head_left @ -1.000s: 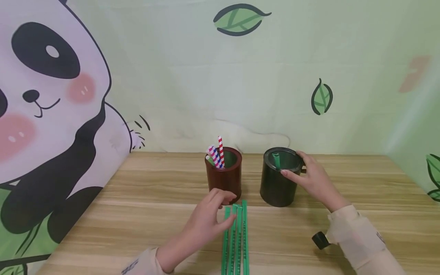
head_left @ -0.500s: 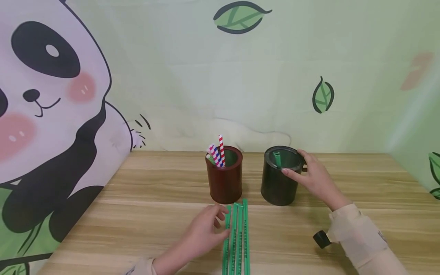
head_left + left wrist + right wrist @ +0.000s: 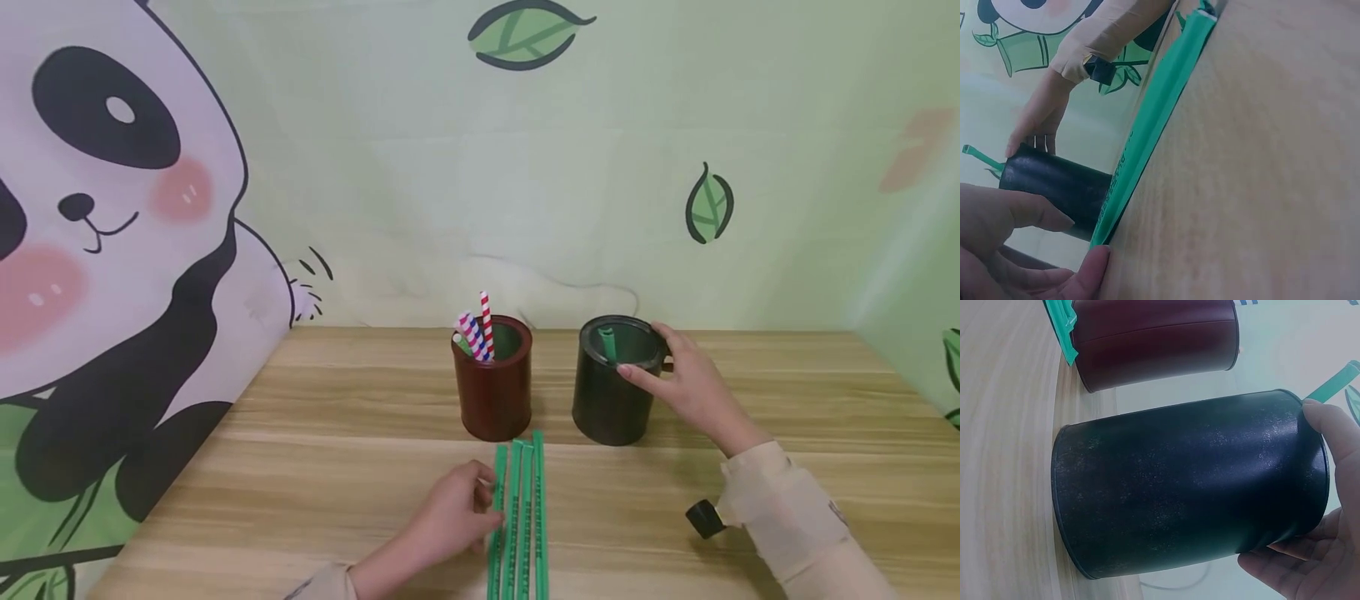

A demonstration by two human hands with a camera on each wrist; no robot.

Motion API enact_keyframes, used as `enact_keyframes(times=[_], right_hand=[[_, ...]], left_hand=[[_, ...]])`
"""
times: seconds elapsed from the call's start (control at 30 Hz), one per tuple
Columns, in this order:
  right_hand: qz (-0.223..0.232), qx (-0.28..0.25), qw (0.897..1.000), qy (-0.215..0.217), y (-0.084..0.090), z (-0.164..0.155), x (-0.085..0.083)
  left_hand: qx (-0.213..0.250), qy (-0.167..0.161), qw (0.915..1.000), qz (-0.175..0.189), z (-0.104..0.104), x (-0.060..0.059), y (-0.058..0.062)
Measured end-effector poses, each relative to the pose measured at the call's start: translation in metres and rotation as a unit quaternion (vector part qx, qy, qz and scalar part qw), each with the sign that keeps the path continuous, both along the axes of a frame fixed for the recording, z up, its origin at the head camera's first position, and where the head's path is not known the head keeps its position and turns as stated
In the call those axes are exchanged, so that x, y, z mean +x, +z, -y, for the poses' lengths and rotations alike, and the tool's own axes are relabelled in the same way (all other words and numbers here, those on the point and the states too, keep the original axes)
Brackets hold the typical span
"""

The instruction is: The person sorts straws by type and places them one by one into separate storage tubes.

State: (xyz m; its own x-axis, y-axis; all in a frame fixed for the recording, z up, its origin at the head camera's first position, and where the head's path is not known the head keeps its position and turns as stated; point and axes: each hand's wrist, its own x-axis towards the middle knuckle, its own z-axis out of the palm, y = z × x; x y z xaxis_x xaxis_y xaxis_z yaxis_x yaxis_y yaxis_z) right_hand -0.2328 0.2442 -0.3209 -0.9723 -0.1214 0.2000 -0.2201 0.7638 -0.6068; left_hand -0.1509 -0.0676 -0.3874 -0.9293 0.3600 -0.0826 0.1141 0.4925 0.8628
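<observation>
Several green straws (image 3: 521,517) (image 3: 1154,131) lie flat side by side on the wooden table (image 3: 337,467), in front of two cups. My left hand (image 3: 459,518) (image 3: 1016,250) rests beside them with loosely curled fingers, the fingertips at the leftmost straw; thumb and forefinger stand apart. My right hand (image 3: 693,387) (image 3: 1329,550) grips the black cup (image 3: 609,404) (image 3: 1191,487) at its rim, thumb in front and fingers behind. One green straw (image 3: 606,342) (image 3: 1335,378) stands in that cup. The brown cup (image 3: 495,392) (image 3: 1154,337) to its left holds red-and-white and blue-striped straws (image 3: 480,329).
A wall cloth with a panda (image 3: 112,250) and leaves rises behind the table and along its left side. A small black wrist camera (image 3: 701,518) sits under my right sleeve. Bare wood stretches left of the brown cup and right of the black one.
My left hand has drawn back from the foot of the brown cup toward me, along the left edge of the green straws. The right hand stays on the black cup.
</observation>
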Motion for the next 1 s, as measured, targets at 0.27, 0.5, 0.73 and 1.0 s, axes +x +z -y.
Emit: enact_keyframes(times=[0.27, 0.5, 0.73, 1.0], right_hand=[[0.003, -0.002, 1.0, -0.001, -0.0004, 0.0001, -0.0006], [0.008, -0.003, 1.0, -0.003, -0.0012, -0.0003, -0.0009], [0.003, 0.0, 1.0, -0.001, -0.0007, -0.0014, -0.0005], [-0.002, 0.004, 1.0, 0.003, 0.0001, -0.0016, -0.001]], left_hand=[[-0.043, 0.013, 0.999, 0.002, -0.004, -0.0022, -0.0014], [-0.082, 0.009, 0.9964, -0.015, -0.0058, -0.0027, -0.0008], [-0.101, 0.014, 0.9947, -0.012, -0.0083, -0.0032, 0.0006], [-0.117, 0.024, 0.9928, 0.007, -0.0097, -0.0034, 0.0035]])
